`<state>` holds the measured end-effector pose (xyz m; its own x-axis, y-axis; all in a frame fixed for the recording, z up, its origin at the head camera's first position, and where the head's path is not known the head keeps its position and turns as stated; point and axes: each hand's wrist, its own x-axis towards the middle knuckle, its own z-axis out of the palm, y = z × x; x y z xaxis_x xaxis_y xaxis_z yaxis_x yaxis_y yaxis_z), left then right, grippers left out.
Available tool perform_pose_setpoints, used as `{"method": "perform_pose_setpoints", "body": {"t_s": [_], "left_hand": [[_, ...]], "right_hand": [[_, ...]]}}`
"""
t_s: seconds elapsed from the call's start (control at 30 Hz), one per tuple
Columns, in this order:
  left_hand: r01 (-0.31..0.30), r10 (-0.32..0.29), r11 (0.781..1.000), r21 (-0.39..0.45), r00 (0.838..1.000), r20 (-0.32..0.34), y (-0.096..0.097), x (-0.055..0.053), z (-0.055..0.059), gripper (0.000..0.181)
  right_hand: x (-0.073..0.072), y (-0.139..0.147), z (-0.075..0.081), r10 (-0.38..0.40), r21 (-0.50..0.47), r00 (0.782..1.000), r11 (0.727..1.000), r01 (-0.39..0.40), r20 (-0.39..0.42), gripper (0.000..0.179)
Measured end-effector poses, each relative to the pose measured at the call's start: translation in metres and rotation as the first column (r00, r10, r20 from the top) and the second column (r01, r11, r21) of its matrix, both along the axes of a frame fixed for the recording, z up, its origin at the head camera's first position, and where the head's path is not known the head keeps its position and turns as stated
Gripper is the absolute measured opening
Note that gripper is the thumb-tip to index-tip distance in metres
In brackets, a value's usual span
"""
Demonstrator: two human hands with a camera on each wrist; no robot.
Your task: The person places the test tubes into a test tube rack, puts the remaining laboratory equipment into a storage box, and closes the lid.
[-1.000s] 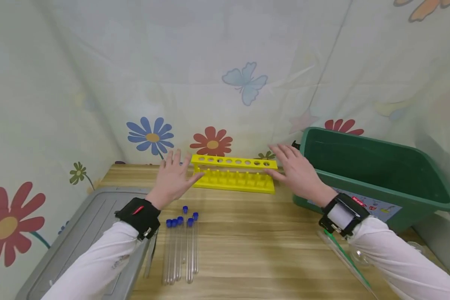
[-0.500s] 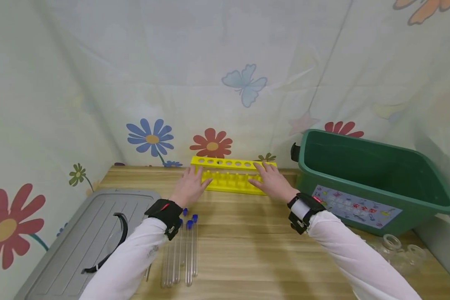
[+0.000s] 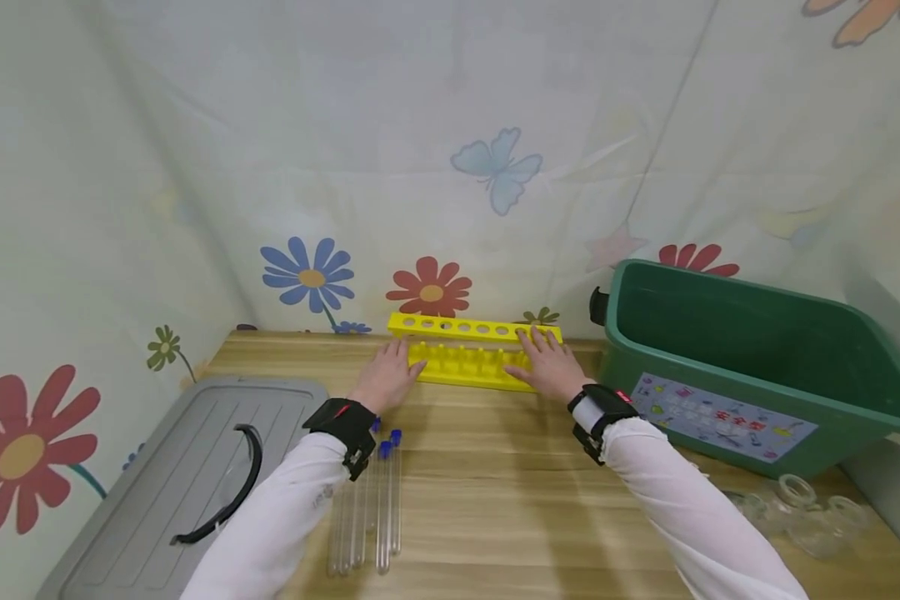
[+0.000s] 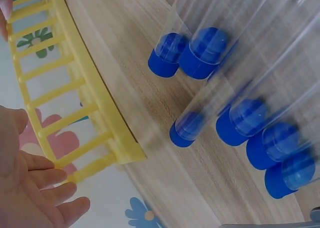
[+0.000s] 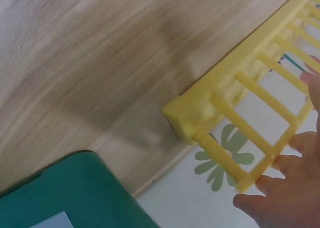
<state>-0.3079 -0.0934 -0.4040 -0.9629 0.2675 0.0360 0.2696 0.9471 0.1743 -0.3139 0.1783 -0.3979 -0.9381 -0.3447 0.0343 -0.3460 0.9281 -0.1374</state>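
Observation:
A yellow test tube rack [image 3: 474,329] stands upright at the back of the table, its holes holding no tubes. My left hand [image 3: 387,373] is at the rack's left end, fingers extended and slightly bent; in the left wrist view the fingertips meet the end of its top bar. At the other end, the fingers of my right hand [image 3: 551,367] lie spread over the top bar, thumb in front. Several clear test tubes [image 3: 384,517] with blue caps lie near my left forearm, which partly hides them. The caps [image 4: 232,123] show closely in the left wrist view.
To the right stands a deep green bin [image 3: 720,367] with a printed label. A grey lid [image 3: 142,467] with a black handle [image 3: 247,483] lies on the left. Several small glass vessels [image 3: 795,496] sit at the right. A flowered curtain [image 3: 390,125] hangs behind the table [image 3: 487,500].
Both hands have moved inward and down onto the rack's ends from wider apart. The last half second shows only small hand shifts and a slight turn of the head view.

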Motion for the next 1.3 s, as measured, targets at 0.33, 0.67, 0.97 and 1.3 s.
{"method": "perform_pose_setpoints", "body": {"t_s": [0.33,0.67,0.97,1.3], "left_hand": [[0.009,-0.01,1.0,0.017,1.0,0.028,0.004,0.005,0.005,0.06],[0.024,-0.023,0.997,0.068,1.0,-0.016,0.012,0.009,0.006,0.05],[0.079,-0.081,0.996,-0.046,0.995,-0.05,0.022,0.02,0.011,0.043],[0.252,-0.276,0.954,-0.161,0.948,-0.157,0.02,0.037,0.015,0.021]], "right_hand": [[0.025,0.006,0.0,0.036,0.041,0.994,0.999,-0.032,-0.1,0.067],[0.069,0.011,0.008,0.046,0.088,0.989,0.996,-0.034,-0.14,0.057],[0.071,0.017,0.013,0.049,-0.012,0.972,0.999,-0.053,-0.231,0.045],[0.065,0.034,0.024,0.088,0.006,0.989,0.996,-0.088,-0.116,0.034]]}}
